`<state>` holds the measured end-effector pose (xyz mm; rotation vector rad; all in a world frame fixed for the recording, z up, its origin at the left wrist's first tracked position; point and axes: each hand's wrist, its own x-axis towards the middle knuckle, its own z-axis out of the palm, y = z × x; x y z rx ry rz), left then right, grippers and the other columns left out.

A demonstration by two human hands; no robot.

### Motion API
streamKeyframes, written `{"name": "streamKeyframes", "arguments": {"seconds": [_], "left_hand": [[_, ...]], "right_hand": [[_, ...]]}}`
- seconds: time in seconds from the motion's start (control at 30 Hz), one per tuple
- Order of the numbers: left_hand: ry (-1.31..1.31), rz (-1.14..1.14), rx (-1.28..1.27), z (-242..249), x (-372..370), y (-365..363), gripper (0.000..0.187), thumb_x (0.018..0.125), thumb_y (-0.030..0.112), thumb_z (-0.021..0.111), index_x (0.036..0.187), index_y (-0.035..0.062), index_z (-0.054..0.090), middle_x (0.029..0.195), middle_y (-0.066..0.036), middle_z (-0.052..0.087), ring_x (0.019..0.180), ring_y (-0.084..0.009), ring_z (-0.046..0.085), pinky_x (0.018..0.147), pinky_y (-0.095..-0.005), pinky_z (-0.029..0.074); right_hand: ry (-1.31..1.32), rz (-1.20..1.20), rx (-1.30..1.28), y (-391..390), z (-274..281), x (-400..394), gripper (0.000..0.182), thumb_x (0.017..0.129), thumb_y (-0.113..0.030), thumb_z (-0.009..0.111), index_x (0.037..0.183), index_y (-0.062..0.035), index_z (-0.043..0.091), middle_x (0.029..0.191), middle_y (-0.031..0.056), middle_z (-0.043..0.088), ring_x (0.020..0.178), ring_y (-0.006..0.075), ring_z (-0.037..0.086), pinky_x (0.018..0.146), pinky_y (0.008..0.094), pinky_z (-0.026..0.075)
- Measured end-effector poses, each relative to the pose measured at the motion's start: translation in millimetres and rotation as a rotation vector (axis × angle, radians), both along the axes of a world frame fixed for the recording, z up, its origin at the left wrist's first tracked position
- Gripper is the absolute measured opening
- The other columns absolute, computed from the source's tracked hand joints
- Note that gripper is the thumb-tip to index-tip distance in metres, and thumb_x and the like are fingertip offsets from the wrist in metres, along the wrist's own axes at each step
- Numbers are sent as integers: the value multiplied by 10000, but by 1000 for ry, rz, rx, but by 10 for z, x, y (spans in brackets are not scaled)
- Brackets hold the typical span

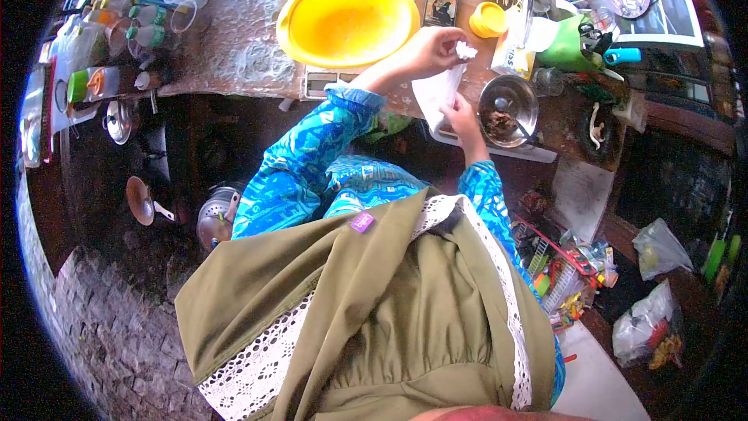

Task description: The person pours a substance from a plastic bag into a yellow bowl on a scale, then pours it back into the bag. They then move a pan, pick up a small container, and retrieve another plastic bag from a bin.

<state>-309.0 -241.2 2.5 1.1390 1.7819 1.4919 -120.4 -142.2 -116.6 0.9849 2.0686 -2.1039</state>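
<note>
Olive cloth [397,288] is worn nearest; by the worktop [467,0], white wrapping [433,97] is pinched in the right grip [452,107], a wad [466,51] in the left grip [458,45]; opening or filling seems underway, steadiness required next.

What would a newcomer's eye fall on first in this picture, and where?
Probably the large yellow basin on the table at the top, left of the phone. Then perhaps the olive garment with white lace, filling the lower middle. Left of the steel bowl, the left hand pinches a white crumpled piece; the right hand holds thin white material below.
</note>
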Motion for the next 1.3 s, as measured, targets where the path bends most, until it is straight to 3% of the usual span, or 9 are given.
{"name": "streamKeyframes", "arguments": {"seconds": [0.1, 0.17, 0.23, 0.3, 0.47, 0.77, 0.9, 1.13, 1.3], "left_hand": [[-117, -18, 63, 358, 27, -14, 288, 788, 128, 644, 1052, 34, 581, 705, -65, 616, 651, -81, 559, 576, -248, 461], [-389, -176, 155, 471, 85, 26, 332, 814, 194, 642, 1076, 13, 549, 752, -59, 626, 686, -89, 574, 595, -245, 472], [-435, -260, 213, 667, 207, 5, 312, 844, 146, 602, 1098, -9, 509, 897, -57, 621, 799, -102, 586, 680, -266, 503], [-334, -274, 209, 914, 226, -72, 313, 844, 150, 603, 1094, -13, 509, 904, -48, 615, 842, -97, 578, 704, -263, 498], [-167, -63, 140, 1020, -191, -549, 274, 810, 115, 635, 1048, 6, 554, 915, -40, 617, 872, -102, 581, 767, -243, 483], [-183, 189, -70, -80, -1153, -1621, 132, 790, 53, 606, 912, 2, 607, 877, -53, 632, 848, -108, 587, 776, -246, 482], [237, 258, -210, -297, -1236, -1714, 125, 715, 56, 615, 840, 48, 605, 797, -88, 608, 774, -172, 595, 710, -302, 476], [342, 240, -197, -443, -1347, -1759, 113, 673, 19, 630, 781, 29, 598, 809, -118, 621, 830, -260, 605, 790, -362, 475], [454, 68, -273, -477, -1338, -1757, 289, 697, 71, 614, 983, 53, 574, 1025, -145, 601, 1028, -272, 546, 912, -382, 413]], "right_hand": [[-101, 61, -339, 55, 522, 99, 593, 763, -256, 678, 1239, -24, 412, 1150, 80, 547, 1047, 156, 516, 877, 290, 413], [209, -125, -896, 9, 642, 130, 787, 712, -401, 702, 1314, -60, 326, 1262, 94, 464, 1165, 216, 450, 930, 376, 410], [272, -33, -1019, -25, 536, 55, 860, 725, -622, 544, 1349, -96, 274, 1354, 154, 340, 1225, 402, 343, 889, 560, 409], [219, -40, -1338, -47, 434, -53, 824, 774, -643, 452, 1351, -86, 263, 1333, 211, 346, 1212, 450, 332, 865, 555, 432], [353, -77, -1101, -232, 908, -349, 695, 858, -516, 448, 1295, 5, 306, 1121, 229, 510, 860, 268, 614, 561, 283, 566], [474, -271, 43, -305, 1241, -1033, 542, 797, -89, 646, 1249, -26, 355, 1177, 90, 471, 1074, 172, 468, 943, 314, 369], [509, -89, 272, -334, 1269, -1389, 505, 775, -42, 649, 1207, -25, 388, 1133, 77, 478, 1063, 165, 468, 923, 302, 387], [555, 34, 279, -363, 1361, -1727, 467, 742, 24, 646, 1152, -75, 445, 1104, 41, 501, 1045, 150, 483, 909, 285, 397], [538, 123, 206, -357, 1416, -1810, 469, 740, 52, 632, 1150, -86, 453, 1107, 33, 509, 1054, 141, 486, 907, 277, 398]]}}
